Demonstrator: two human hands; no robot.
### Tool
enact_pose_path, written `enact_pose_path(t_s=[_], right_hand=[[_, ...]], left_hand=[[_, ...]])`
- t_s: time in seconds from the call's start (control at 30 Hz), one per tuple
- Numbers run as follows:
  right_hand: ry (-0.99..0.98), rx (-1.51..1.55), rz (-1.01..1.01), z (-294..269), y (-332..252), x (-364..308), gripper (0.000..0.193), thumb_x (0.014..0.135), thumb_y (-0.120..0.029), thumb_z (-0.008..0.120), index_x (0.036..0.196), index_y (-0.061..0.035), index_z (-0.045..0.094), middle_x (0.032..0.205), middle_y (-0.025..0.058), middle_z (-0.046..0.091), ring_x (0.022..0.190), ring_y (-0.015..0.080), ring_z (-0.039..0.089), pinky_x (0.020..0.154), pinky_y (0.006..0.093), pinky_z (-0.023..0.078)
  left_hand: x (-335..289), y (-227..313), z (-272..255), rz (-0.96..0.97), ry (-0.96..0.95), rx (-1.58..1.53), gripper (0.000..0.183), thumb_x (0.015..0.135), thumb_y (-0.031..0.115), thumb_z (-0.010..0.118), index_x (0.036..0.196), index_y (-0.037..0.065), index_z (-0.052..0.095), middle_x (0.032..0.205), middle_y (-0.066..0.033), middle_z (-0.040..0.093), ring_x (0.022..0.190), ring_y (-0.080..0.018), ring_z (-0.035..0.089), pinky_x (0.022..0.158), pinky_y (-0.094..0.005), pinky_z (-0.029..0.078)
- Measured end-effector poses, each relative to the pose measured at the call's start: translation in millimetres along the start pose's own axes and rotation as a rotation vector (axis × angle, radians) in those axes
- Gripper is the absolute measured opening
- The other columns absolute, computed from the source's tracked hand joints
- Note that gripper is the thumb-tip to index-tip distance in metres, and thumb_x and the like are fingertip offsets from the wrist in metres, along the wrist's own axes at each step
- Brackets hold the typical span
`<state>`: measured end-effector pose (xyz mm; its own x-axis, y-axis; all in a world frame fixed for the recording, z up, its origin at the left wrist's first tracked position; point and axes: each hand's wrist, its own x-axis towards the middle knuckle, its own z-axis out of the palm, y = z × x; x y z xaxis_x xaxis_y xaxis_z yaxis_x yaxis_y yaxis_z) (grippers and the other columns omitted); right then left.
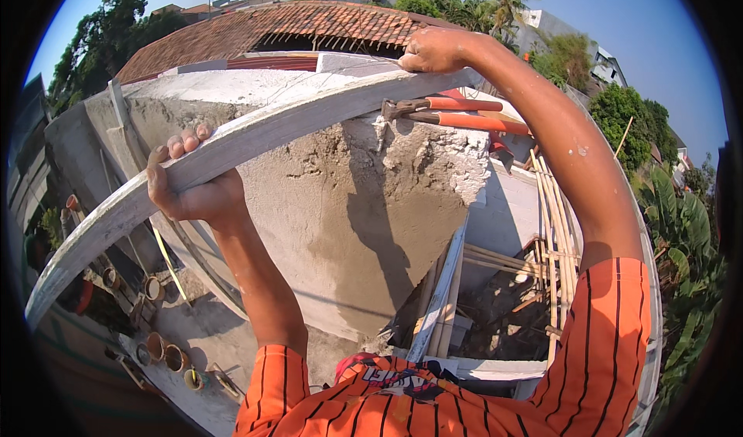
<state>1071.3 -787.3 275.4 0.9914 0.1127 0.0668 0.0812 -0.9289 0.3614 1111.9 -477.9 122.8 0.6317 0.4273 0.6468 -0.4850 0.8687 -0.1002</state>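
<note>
A long grey-white wooden board [302, 120] slants across the view from lower left to upper right, its edges bowed by the lens. My left hand [190, 178] grips it from below, thumb on one side and fingertips over the far edge. At the board's upper right end, my right hand [435, 50] is closed in a fist with its fingers pressed together. Thin wire-like lines run leftward from near these fingers; whether the hand holds them is hidden. Just under the board, cutters with long orange handles [480, 124] lie on top of the rough masonry wall.
Below the board stands a partly plastered wall [302, 220] with a damp patch. Bamboo poles [553, 236] and a metal bar [439, 290] lean to the right. Several buckets [176, 357] sit far below at lower left. A tiled roof [309, 25] lies beyond.
</note>
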Motion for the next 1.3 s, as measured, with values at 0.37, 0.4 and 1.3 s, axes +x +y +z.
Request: enact_pose_path(t_s=[0.37, 0.4, 1.3], right_hand=[[-0.165, -0.055, 0.176, -10, -18, 4, 0.05, 0.089, -0.039, 0.043, 0.114, -0.0018, 0.063, 0.122, 0.0185, 0.059, 0.112, 0.0347, 0.056, 0.095, 0.0451, 0.043], [-0.068, -0.096, 0.125, -8, -17, 0, 0.046, 0.088, -0.035, 0.043, 0.108, -0.0008, 0.065, 0.114, 0.0188, 0.062, 0.106, 0.0349, 0.059, 0.09, 0.0447, 0.045], [0.29, 0.217, -0.272, 23, 18, 1, 0.032, 0.083, -0.024, 0.048, 0.071, 0.005, 0.056, 0.063, 0.0221, 0.055, 0.058, 0.0326, 0.053, 0.061, 0.046, 0.042]], left_hand=[[-2, 1, 8, 0.02, -0.059, -0.012, 0.018, 0.078, 0.03, 0.059, 0.085, 0.013, 0.057, 0.072, -0.0016, 0.06, 0.07, -0.0153, 0.061, 0.076, -0.0368, 0.049], [-2, 1, 9, 0.029, -0.071, -0.001, 0.02, 0.078, 0.03, 0.059, 0.087, 0.012, 0.057, 0.073, -0.0018, 0.059, 0.07, -0.0151, 0.06, 0.075, -0.0365, 0.048], [11, -8, 10, -0.028, -0.037, 0.01, 0.025, 0.075, 0.034, 0.061, 0.086, 0.012, 0.057, 0.073, -0.0025, 0.055, 0.072, -0.0159, 0.057, 0.078, -0.0374, 0.046]])
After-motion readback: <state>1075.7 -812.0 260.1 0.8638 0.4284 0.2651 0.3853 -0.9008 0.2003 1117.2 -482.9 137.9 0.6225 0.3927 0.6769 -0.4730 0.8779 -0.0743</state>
